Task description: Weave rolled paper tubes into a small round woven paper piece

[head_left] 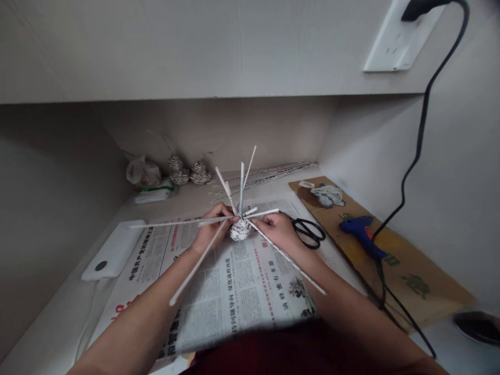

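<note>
Newspaper point(226, 291) lies on the counter point(187, 200). The ball point(239, 230) is near the middle, strips point(241, 190) poking out. At its 9 o'clock, the left hand point(213, 223) pinches strips; at 3, the right hand point(279, 230) curls, hold unclear. It looks like weaving; the next fold seems to need tight fingers.

The newspaper point(242, 281) bears a headline point(140, 254) including "中国共产党的精神"; smaller print blurs.

Dark-flecked white paper weave point(239, 230), blue glue gun point(356, 226) (red-marked), black scissors point(310, 234)
</note>
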The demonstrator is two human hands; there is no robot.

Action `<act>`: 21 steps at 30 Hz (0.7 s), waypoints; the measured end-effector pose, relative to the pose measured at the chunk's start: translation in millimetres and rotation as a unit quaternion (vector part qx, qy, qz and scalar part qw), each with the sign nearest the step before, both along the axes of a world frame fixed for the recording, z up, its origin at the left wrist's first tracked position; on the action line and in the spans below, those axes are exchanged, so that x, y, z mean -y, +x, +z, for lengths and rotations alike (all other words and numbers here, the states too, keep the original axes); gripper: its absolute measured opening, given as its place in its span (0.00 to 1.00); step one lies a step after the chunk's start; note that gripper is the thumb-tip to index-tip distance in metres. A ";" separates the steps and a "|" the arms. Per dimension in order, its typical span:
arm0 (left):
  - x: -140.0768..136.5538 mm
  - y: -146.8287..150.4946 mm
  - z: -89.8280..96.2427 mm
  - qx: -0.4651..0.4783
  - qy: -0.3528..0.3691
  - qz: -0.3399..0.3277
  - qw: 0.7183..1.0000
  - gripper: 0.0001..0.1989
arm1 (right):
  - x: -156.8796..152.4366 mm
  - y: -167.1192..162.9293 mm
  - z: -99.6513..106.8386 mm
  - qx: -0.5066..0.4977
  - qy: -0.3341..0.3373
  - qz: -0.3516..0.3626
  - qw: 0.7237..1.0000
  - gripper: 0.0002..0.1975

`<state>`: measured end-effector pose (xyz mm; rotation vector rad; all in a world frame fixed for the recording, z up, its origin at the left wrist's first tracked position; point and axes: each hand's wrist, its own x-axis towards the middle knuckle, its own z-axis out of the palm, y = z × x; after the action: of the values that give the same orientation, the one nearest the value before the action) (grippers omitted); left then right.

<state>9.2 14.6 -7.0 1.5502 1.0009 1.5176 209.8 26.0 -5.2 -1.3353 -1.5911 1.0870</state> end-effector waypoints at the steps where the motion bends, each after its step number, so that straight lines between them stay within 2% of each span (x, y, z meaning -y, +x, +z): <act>1: 0.0 -0.3 0.3 -0.005 0.002 0.010 1.000 0.14 | 0.6 -0.2 -0.5 -0.007 0.015 0.011 1.000 0.18; 4: 1.0 -0.9 1.7 -0.030 0.005 0.039 0.999 0.13 | 4.0 -2.1 1.7 -0.043 0.036 0.064 0.996 0.09; 7: 1.8 -1.2 1.3 -0.049 0.006 0.063 0.997 0.13 | 10.0 -5.2 8.1 -0.061 0.036 0.088 0.994 0.12; 10: 2.0 -0.9 -1.3 -0.058 0.018 0.067 0.996 0.13 | 13.9 -8.0 11.6 -0.069 0.065 0.055 0.994 0.13; 13: 3.3 0.8 -3.9 -0.059 0.022 0.060 0.996 0.12 | 11.2 -9.5 6.7 -0.081 0.081 0.014 0.993 0.12; 18: 6.4 2.9 -6.1 -0.050 0.014 0.042 0.998 0.12 | 0.6 -9.9 -6.9 -0.136 0.006 -0.018 0.991 0.11; 21: 5.6 2.5 -8.4 -0.051 0.009 0.039 0.998 0.12 | 0.1 -11.3 -6.5 -0.154 -0.035 -0.020 0.987 0.12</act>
<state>11.7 9.0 -15.4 1.6328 1.1198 1.5162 198.5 25.9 -11.7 -1.1720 -1.3048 1.2664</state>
